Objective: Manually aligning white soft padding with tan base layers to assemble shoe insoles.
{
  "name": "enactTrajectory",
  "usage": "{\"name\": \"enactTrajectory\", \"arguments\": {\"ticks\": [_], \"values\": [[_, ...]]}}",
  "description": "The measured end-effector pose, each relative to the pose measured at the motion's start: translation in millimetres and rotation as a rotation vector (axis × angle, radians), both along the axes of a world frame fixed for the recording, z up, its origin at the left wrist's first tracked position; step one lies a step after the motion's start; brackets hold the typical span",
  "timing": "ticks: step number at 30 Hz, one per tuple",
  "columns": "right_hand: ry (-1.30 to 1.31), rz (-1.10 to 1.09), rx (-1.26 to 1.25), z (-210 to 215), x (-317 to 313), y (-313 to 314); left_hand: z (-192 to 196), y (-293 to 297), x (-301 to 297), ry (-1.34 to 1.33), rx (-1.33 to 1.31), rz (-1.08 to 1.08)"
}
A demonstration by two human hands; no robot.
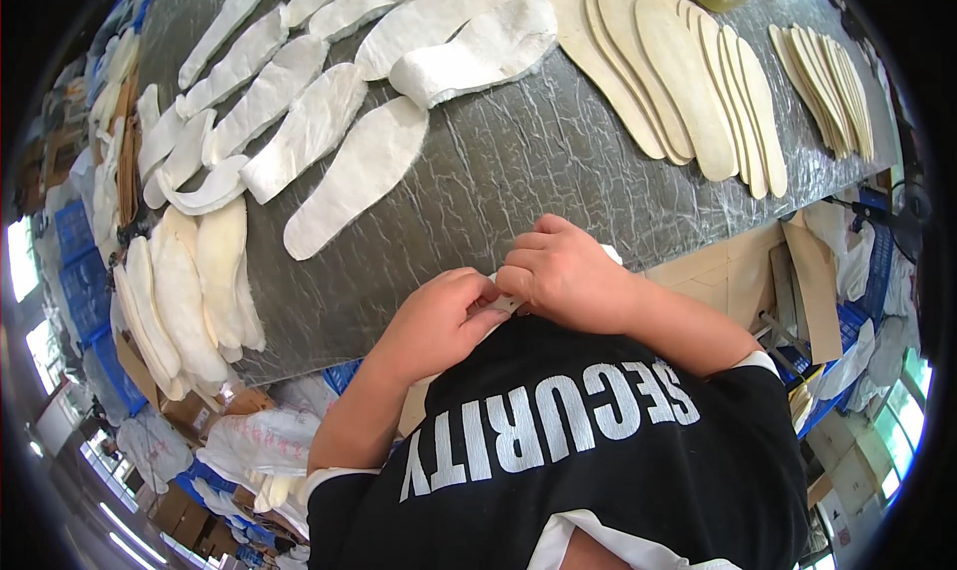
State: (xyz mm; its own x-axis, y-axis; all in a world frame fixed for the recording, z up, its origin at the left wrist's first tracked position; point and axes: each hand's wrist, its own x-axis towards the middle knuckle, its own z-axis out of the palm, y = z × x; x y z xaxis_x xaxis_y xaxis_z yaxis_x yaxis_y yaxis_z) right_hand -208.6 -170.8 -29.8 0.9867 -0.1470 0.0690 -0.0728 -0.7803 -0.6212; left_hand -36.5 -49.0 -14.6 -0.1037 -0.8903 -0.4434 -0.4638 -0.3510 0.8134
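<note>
At the near edge of the dark table, both of my hands are closed with their fingertips almost meeting. My left hand [439, 321] pinches a pale, thin piece [509, 304] that looks like part of an insole. My right hand [563, 274] grips the same area from above, fingers curled. Most of the piece is hidden behind the fingers, and a white tip [612, 255] shows past the right hand. Beyond my hands, a white fleecy insole [357, 176] lies alone, closest of the spread-out ones.
The table [478, 186] has a wrinkled plastic cover. More fleecy insoles [269, 97] lie at far left, with a stack of cream insoles [184, 291] at the left edge. Fanned beige insoles [688, 87] and a smaller bundle [825, 92] sit at far right. Cardboard [809, 291] stands beside the table.
</note>
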Motion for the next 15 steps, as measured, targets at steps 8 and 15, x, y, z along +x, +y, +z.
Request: {"name": "enactTrajectory", "arguments": {"ticks": [8,15], "values": [[-0.107,0.026,0.065,8,-15,-2,-11,10,-18,0.429,0.269,0.251],[-0.085,-0.026,0.184,2,-28,-2,2,13,-28,0.547,0.355,0.427]]}}
